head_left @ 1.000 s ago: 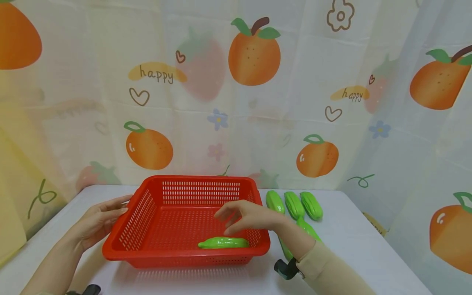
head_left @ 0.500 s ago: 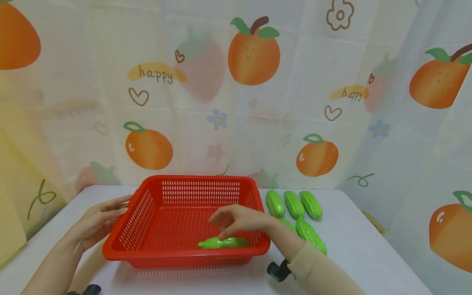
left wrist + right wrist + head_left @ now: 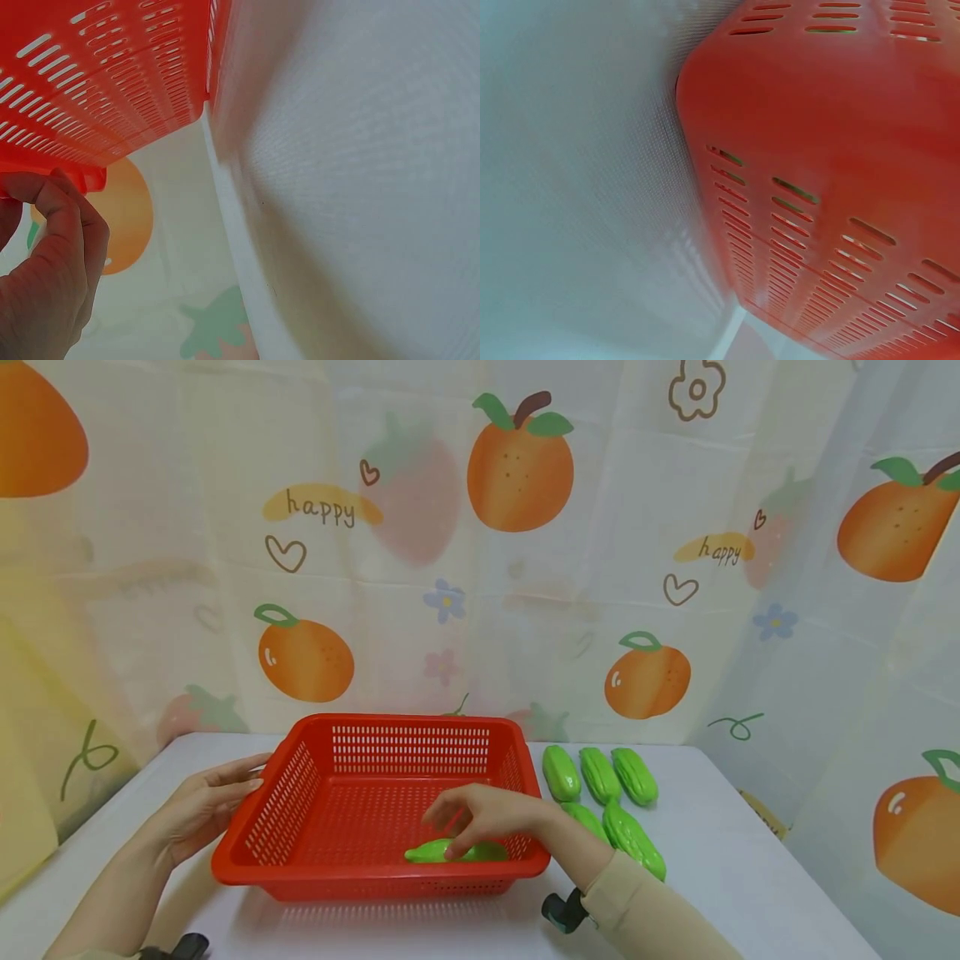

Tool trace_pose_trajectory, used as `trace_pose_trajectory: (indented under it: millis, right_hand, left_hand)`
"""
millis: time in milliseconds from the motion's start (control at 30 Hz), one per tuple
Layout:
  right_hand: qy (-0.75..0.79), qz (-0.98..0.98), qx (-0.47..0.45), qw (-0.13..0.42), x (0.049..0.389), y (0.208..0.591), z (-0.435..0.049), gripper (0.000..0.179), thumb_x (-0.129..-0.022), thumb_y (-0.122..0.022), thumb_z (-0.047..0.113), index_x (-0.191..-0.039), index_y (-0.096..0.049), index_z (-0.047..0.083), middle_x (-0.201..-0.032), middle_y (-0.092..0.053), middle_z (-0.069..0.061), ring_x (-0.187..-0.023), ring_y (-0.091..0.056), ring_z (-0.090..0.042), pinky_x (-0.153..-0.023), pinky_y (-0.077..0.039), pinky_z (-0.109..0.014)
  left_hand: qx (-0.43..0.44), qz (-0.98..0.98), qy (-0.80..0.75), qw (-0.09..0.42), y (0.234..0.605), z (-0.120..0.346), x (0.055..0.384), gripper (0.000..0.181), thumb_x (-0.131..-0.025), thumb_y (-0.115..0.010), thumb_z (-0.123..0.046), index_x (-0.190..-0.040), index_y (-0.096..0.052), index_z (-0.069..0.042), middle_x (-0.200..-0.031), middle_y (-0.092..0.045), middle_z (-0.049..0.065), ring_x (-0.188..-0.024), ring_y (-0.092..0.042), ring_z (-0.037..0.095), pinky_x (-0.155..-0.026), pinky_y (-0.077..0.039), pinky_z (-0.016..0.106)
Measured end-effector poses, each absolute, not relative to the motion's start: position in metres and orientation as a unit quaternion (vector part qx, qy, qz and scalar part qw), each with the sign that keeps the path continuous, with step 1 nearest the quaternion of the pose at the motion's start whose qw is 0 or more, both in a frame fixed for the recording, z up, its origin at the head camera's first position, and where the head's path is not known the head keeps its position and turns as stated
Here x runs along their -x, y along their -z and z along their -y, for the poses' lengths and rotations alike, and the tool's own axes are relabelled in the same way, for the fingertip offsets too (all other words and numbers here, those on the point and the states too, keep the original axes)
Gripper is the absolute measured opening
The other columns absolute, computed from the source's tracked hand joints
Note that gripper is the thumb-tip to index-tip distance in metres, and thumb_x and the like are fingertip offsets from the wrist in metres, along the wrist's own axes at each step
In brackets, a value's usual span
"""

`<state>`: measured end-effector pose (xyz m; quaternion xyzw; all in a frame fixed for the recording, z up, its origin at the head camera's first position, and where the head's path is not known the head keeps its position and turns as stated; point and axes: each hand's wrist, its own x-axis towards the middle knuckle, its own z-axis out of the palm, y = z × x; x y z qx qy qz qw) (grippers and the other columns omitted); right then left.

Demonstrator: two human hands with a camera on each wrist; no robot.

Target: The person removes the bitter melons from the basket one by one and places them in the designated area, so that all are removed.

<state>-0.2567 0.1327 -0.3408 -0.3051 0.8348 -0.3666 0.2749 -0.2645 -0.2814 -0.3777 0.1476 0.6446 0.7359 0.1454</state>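
Note:
A red plastic basket (image 3: 367,872) with slotted walls stands on the white table. At its left rim my left hand (image 3: 201,806) grips the edge; the left wrist view shows the curled fingers (image 3: 56,225) right at the rim. One smooth green gourd-like vegetable (image 3: 427,852) lies inside, along the near wall. Over it is my right hand (image 3: 491,814), with the thumb overlapping the vegetable's near side and bent fingers above its far side; I cannot tell whether they hold it. The right wrist view shows the basket's outer wall (image 3: 802,127), not the hand.
Several more green vegetables (image 3: 598,777) lie on the white table (image 3: 720,852) right of the basket, beyond my right forearm. A fruit-patterned curtain (image 3: 525,643) hangs behind the table.
My right hand has moved left and down inside the basket, so its thumb now overlaps the green vegetable. The left hand and the basket have stayed in place.

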Motion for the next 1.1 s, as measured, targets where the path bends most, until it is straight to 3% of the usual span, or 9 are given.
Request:
trace_pose_trajectory:
  millis: [500,1100]
  right_hand:
    - [0.279,-0.873,0.29,0.276,0.2521,0.339,-0.1294,0.042,-0.084,-0.074,0.01,-0.124,-0.066,0.02,-0.116,-0.067,0.005,-0.103,-0.059,-0.011,-0.088,-0.053,-0.027]
    - [0.222,-0.887,0.299,0.273,0.25,0.34,-0.1276,0.047,-0.082,-0.073,0.006,-0.122,-0.065,0.028,-0.12,-0.065,0.005,-0.108,-0.056,-0.009,-0.094,-0.051,-0.028]
  left_hand:
    - [-0.148,-0.643,-0.737,0.145,0.3775,0.2814,0.2642,0.04,-0.104,-0.043,-0.01,-0.118,-0.068,-0.037,-0.108,-0.073,-0.011,-0.093,-0.071,0.01,-0.082,-0.06,0.027]
    - [-0.164,-0.632,-0.742,0.152,0.3792,0.282,0.2652,0.041,-0.104,-0.041,-0.008,-0.12,-0.067,-0.036,-0.109,-0.073,-0.01,-0.094,-0.071,0.01,-0.082,-0.06,0.026]
